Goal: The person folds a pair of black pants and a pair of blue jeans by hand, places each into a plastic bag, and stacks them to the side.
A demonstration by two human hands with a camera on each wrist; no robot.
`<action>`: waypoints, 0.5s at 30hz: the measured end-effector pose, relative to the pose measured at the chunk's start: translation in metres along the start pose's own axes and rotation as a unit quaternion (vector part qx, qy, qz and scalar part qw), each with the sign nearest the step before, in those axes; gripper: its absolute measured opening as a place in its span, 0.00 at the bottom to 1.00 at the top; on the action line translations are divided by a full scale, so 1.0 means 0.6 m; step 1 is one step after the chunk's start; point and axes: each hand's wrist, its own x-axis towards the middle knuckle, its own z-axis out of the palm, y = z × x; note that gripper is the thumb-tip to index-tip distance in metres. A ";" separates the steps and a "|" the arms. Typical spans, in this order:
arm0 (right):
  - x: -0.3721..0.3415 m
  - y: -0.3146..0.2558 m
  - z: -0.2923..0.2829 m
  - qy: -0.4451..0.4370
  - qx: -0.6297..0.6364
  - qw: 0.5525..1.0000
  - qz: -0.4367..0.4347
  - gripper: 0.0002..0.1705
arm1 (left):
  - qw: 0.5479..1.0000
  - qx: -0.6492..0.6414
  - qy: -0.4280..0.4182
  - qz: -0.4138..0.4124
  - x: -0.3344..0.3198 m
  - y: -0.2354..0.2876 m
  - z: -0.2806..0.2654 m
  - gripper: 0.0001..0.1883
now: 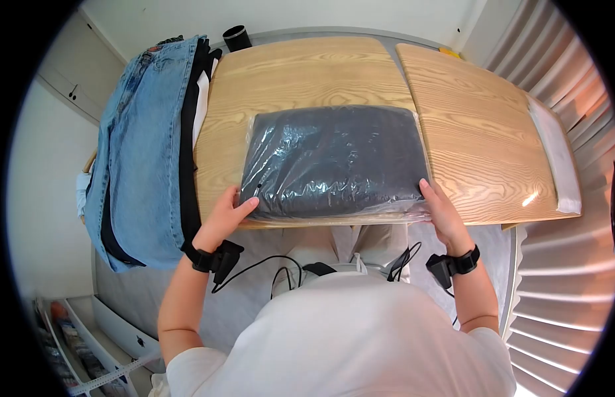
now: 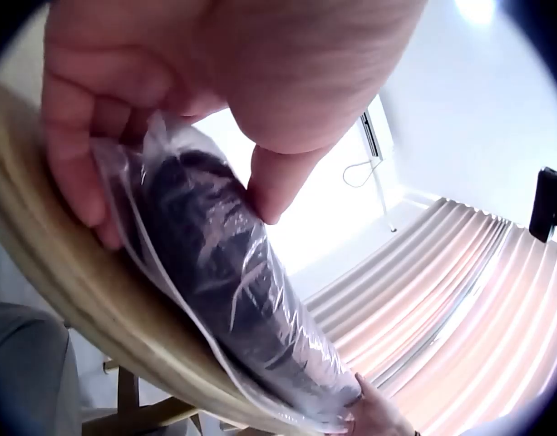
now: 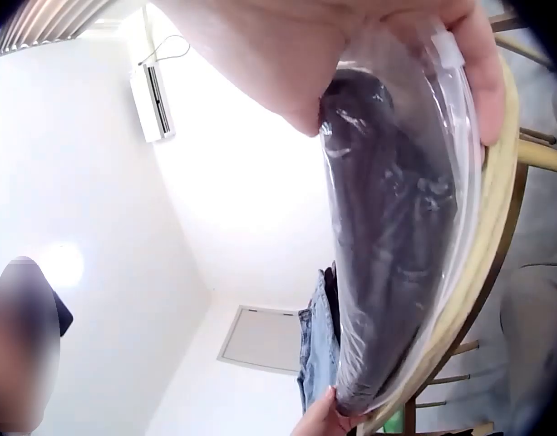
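Observation:
A dark folded item in a clear plastic bag lies flat at the table's near edge. The left hand grips the bag's near left corner, thumb on top and fingers at the side and below. At the near right corner the right hand holds it the same way. In the left wrist view the left hand has its thumb on the bag and its fingers curled at the bag's edge. The right wrist view shows the right hand pinching the bag near its zip strip.
Blue jeans and dark clothes lie piled at the table's left. A flat clear packet lies along the right edge of the wooden table. Behind the table stands a black bin. Cables hang from the wrist cameras.

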 end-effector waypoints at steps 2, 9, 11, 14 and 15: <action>0.007 0.019 0.001 0.036 0.001 0.999 -0.014 0.33 | 1.000 -0.021 0.017 0.006 -0.005 0.005 0.018 0.25; -0.001 0.030 -0.013 -0.043 0.039 0.995 -0.082 0.28 | 0.997 -0.062 -0.022 0.045 0.003 -0.050 0.001 0.20; 0.003 0.042 -0.014 -0.060 0.046 0.994 -0.083 0.27 | 0.995 -0.090 -0.007 0.030 0.003 -0.045 0.009 0.17; 0.006 0.053 -0.010 -0.042 0.033 0.993 -0.108 0.28 | 0.995 -0.101 0.021 -0.001 0.008 -0.043 0.012 0.13; 0.003 0.053 -0.005 -0.029 0.039 0.994 -0.100 0.28 | 0.996 -0.082 0.036 -0.019 0.009 -0.043 0.013 0.12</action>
